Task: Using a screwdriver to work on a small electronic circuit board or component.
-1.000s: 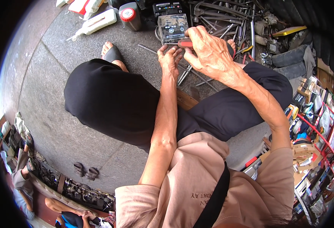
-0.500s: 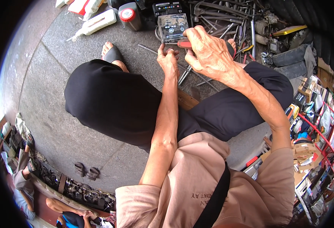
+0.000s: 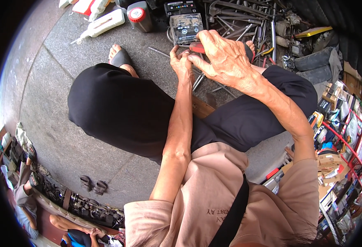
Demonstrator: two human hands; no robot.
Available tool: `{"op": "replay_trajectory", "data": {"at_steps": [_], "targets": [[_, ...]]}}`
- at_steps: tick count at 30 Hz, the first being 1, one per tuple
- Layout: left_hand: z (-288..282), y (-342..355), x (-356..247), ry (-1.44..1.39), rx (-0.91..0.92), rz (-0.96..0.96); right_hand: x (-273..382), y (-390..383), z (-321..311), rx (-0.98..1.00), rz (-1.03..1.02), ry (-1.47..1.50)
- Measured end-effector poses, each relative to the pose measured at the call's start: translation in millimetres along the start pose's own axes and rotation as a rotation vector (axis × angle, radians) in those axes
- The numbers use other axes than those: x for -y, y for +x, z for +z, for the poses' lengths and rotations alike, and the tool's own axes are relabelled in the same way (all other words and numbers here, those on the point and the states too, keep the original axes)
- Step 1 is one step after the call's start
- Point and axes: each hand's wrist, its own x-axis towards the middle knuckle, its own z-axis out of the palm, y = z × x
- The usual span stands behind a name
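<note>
My right hand (image 3: 226, 61) is closed around a red-handled tool (image 3: 197, 47). Only its red part shows, and the hand hides the rest, so I cannot make out its kind. My left hand (image 3: 182, 66) is just left of it, fingers curled and pinched together; whatever they hold is too small or hidden to name. The right thumb's tip meets the left fingertips. Just beyond both hands sits a battery (image 3: 186, 29) with a clear, smudged casing, on the floor between my feet.
A second, dark battery (image 3: 181, 7) stands behind. Metal tools (image 3: 247, 16) lie heaped at the far right, with loose rods (image 3: 198, 82) below my hands. A dark bottle with a red cap (image 3: 137, 15) and a white bottle (image 3: 106, 24) are at far left. Other people sit at lower left.
My right hand has shifted slightly left with the red-handled tool, and its thumb has come up to the left fingertips. The left fingers have drawn closer together.
</note>
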Motion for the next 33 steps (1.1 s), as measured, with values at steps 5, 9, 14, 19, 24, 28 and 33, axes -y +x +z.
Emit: {"op": "replay_trajectory", "data": {"at_steps": [5, 9, 14, 19, 24, 28, 33], "targets": [[13, -6, -18, -0.066, 0.016, -0.213, -16, -2, 4, 0.017, -0.004, -0.017], [10, -1, -17, -0.207, -0.008, -0.319, -11, -2, 3, -0.070, -0.091, -0.023], [9, 1, -12, -0.343, 0.000, -0.333, -10, -3, 1, 0.017, 0.057, -0.014], [8, 3, -8, -0.386, 0.027, -0.381, -15, -4, 3, -0.097, -0.034, 0.048], [4, 7, -5, -0.438, 0.013, -0.396, -6, -1, -3, -0.064, 0.009, 0.004], [2, 9, -2, -0.493, 0.079, -0.385, -14, -4, 3, 0.037, 0.110, -0.013], [5, 5, -5, -0.410, 0.048, -0.407, -15, -4, 2, -0.121, -0.045, 0.039]]}}
